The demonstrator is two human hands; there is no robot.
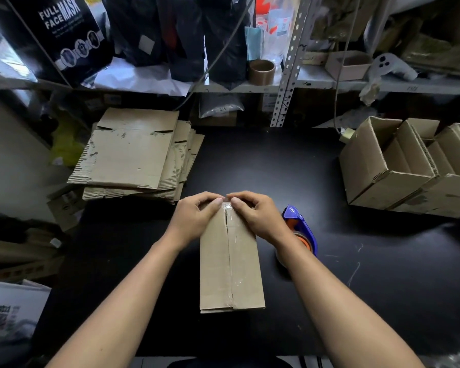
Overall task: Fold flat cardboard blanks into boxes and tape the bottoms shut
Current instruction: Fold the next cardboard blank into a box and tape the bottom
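A narrow cardboard box (230, 264) stands bottom-up on the black table (369, 274) in front of me. Clear tape runs along the seam between its two closed flaps. My left hand (197, 216) and my right hand (255, 215) both rest on the box's far end, fingers curled over the far edge, thumbs pressing the tape end on either side of the seam. A blue tape dispenser (302, 229) with an orange core lies just right of the box, partly hidden behind my right wrist.
A stack of flat cardboard blanks (133, 155) lies at the table's far left. Several folded open boxes (409, 166) stand at the right. Metal shelving (287, 62) crowded with bags, a brown tape roll (261, 71) and a small box rises behind.
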